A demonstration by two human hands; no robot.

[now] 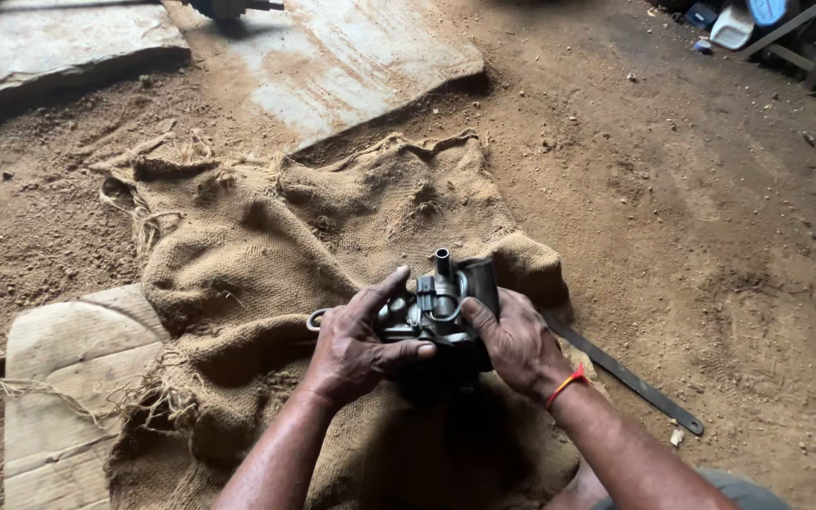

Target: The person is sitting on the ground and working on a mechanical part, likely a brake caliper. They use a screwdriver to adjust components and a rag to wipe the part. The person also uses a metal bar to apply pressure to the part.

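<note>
Head view: a grimy metal engine part [438, 307] is gripped by both hands — left hand [356, 349] at nine o'clock, right hand [518, 345] at three — above a burlap sack [266, 255] spread on dirt.

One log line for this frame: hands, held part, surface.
left hand: grips metal part | right hand: grips same part | under: burlap sack | beside: flat metal bar
</note>
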